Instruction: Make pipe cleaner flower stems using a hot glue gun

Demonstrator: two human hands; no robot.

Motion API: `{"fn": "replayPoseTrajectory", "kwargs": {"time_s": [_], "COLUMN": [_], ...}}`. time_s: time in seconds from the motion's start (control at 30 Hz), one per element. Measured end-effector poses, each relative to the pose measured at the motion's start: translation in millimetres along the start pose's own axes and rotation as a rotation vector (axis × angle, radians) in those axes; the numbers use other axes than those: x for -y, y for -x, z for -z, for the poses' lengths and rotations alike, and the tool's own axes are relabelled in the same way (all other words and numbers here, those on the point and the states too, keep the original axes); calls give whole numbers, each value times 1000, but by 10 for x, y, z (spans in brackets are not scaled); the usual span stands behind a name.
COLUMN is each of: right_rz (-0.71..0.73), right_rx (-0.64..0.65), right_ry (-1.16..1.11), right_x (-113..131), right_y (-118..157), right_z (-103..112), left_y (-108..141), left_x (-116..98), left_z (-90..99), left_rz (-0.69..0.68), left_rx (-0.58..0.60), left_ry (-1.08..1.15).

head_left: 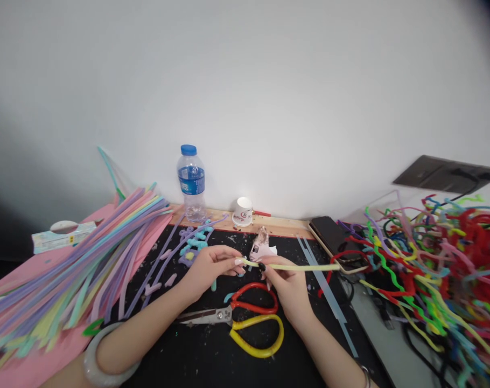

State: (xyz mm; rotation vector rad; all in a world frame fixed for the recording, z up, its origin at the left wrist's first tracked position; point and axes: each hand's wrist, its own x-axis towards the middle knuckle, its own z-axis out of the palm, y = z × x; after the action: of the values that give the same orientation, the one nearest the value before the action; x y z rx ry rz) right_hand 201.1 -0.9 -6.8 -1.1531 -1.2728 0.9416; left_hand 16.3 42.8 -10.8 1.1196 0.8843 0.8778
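Note:
A pale yellow pipe cleaner (pixel 301 267) stretches sideways between my hands above the black mat. My left hand (pixel 216 265) pinches its left end between thumb and fingertips. Further along, my right hand (pixel 283 277) grips it, and the free length points right, past the hand. Scissors (pixel 224 316) with one red and one yellow handle lie below my hands, blades pointing left. Beyond my left hand are blue and purple twisted pipe-cleaner pieces (pixel 194 242). A small pinkish object (pixel 261 245) stands just behind my fingers, partly hidden by them.
Many pastel pipe cleaners (pixel 87 269) lie on pink paper at left. A plastic bottle (pixel 191 183) and a paper cup (pixel 243 212) stand by the wall. At right are a phone (pixel 334 237), clear strips (pixel 328 293) and a tangled heap of coloured pipe cleaners (pixel 431 280).

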Motion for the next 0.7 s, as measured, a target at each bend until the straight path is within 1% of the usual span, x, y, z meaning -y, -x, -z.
{"fn": "replayPoseTrajectory", "kwargs": {"time_s": [0.07, 0.13, 0.23, 0.33, 0.43, 0.57, 0.7], "right_rz": [61, 95, 94, 68, 1, -60, -79], "right_rx": [51, 90, 113, 126, 132, 129, 111], "right_ry": [87, 150, 164, 119, 54, 12, -7], "right_x": [24, 39, 35, 17, 15, 21, 11], "right_y": [9, 24, 43, 48, 42, 40, 43], "right_z": [-6, -14, -24, -23, -19, -21, -25], "left_y": [1, 4, 11, 16, 16, 9, 6], "left_x": [6, 12, 14, 5, -9, -15, -1], "left_z": [-5, -11, -19, -29, -36, -18, 3], "left_rz": [3, 7, 31, 50, 28, -84, -160], "left_rx": [-20, -10, 30, 48, 36, 20, 56], "left_ry": [72, 154, 260, 284, 202, -25, -223]}}
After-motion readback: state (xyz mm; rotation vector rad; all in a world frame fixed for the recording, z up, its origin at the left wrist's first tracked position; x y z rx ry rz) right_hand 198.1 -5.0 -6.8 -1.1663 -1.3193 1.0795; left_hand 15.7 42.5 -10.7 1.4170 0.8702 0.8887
